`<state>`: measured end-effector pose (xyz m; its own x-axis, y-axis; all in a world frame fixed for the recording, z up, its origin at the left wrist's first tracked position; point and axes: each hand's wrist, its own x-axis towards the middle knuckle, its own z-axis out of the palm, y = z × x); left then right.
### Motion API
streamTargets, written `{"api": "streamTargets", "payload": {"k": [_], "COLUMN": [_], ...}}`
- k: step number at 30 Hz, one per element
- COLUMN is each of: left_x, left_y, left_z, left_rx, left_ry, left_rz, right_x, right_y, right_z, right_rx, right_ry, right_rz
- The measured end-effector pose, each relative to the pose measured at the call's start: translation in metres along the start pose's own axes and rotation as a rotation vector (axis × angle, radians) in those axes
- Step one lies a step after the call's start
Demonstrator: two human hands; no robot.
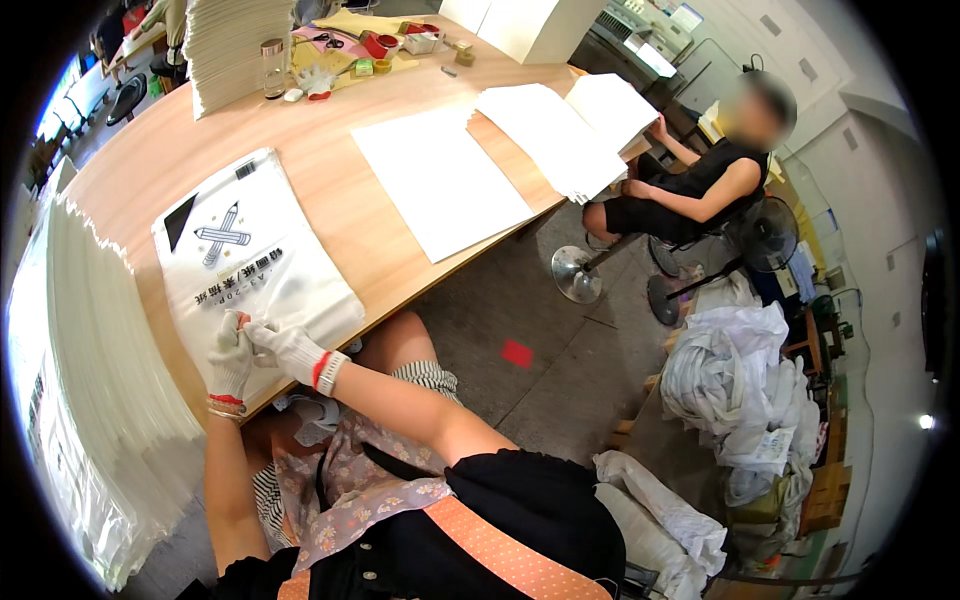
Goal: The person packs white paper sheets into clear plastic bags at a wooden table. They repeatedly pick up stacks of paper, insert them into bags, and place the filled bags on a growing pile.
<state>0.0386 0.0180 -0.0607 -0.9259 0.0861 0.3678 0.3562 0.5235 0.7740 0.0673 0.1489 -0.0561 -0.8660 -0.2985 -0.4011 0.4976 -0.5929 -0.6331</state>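
A clear printed plastic bag with pencil artwork lies flat on the table in front of me, white sheets inside it. Over its near left corner, my left hand is closed, in a white knit glove with bare fingertips. Against it, my right hand is closed too, gloved the same way, its fingers pinched together beside the left fingertips. Whatever they pinch, perhaps the bag's edge, is too small to make out. To the right of the bag lies a stack of white paper.
Tall stacks of filled bags rise at my left, and a paper pile at the far left. Tape rolls and a glass bottle stand at the back. A seated co-worker handles fanned white sheets near a fan.
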Motion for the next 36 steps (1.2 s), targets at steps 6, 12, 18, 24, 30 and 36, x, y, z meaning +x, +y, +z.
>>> {"api": "streamTargets", "payload": {"k": [6, 12, 18, 24, 30, 36], "left_x": [0.014, 0.035, 0.06, 0.039, 0.052, 0.047], "left_y": [-0.021, -0.016, -0.014, 0.067, 0.142, 0.109], "left_z": [-0.016, -0.036, -0.065, -0.031, -0.067, -0.048], "left_rx": [-0.898, -1.073, -0.9, -0.331, -0.483, 0.106], "left_ry": [0.173, 0.359, 0.495, 0.178, 0.048, 0.238], "left_rz": [-0.48, -0.597, -0.567, -0.19, -0.252, 0.252], "right_x": [0.035, 0.015, -0.01, -0.028, 0.014, -0.006], "right_y": [0.004, -0.002, -0.034, -0.051, -0.045, -0.033], "right_z": [-0.028, -0.083, -0.08, 0.012, 0.019, -0.036], "right_rx": [-0.353, -0.24, -0.945, -1.022, -1.534, -1.485], "right_ry": [-0.058, -0.05, 0.345, -0.248, -0.05, -0.203], "right_rz": [-0.05, -0.022, -0.57, -1.41, -0.897, -0.76]}}
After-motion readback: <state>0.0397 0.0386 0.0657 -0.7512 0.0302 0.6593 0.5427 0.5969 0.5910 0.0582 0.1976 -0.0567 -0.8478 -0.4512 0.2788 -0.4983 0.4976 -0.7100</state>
